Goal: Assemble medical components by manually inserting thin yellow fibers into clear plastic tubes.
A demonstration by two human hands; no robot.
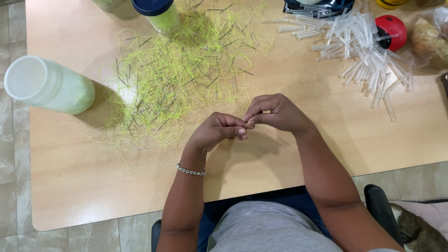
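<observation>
Jars are numbering two on the wooden table point(70, 186): a white one point(46, 85) lying on its side, a blue-lidded one point(161, 14) standing. Clear tubes point(368, 51) are too many to count, as are the green threads point(177, 70) heaped beyond the hands. Left hand point(217, 130) and right hand point(275, 112) are meeting fingertip to fingertip, pinching something too small to tell above the tabletop. Tiled floor point(11, 154) is showing around it.

On the table point(70, 186), the pile of threads point(177, 70) lies behind the hands. A jar point(49, 85) lies left of it; the heap of tubes point(368, 51) lies well right.
</observation>
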